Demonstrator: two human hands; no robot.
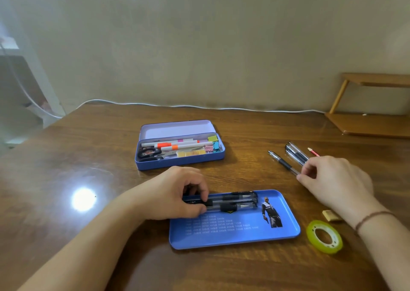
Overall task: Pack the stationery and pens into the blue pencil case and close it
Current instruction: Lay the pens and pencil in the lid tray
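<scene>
The left hand (177, 193) is clamped down on a bundle of clear gel pens (233, 201), fingers curled over their capped ends, pinning them against the far edge of the blue tray (244, 235) lying directly beneath it. Out to the right, the right hand (332, 179) pinches the near ends of more loose pens (295, 155) on the worktop (66, 157), thumb and fingertips closed on the barrels; a red pencil (314, 152) lies just beyond its knuckles. Beyond the left hand sits the blue pencil case (179, 159), lid thrown back, already carrying markers (173, 144), scissors (148, 153) and binder clips (213, 145). Near the right wrist wait a roll of tape (324, 236) and an eraser (330, 215).

Those pens look light, stiff and slick-sided, likely to roll or fan apart, so gripping around the rubber sleeves mid-barrel, all together, seems safest. The tray is probably thin metal: rigid, light, best lifted by its rim, kept level.
</scene>
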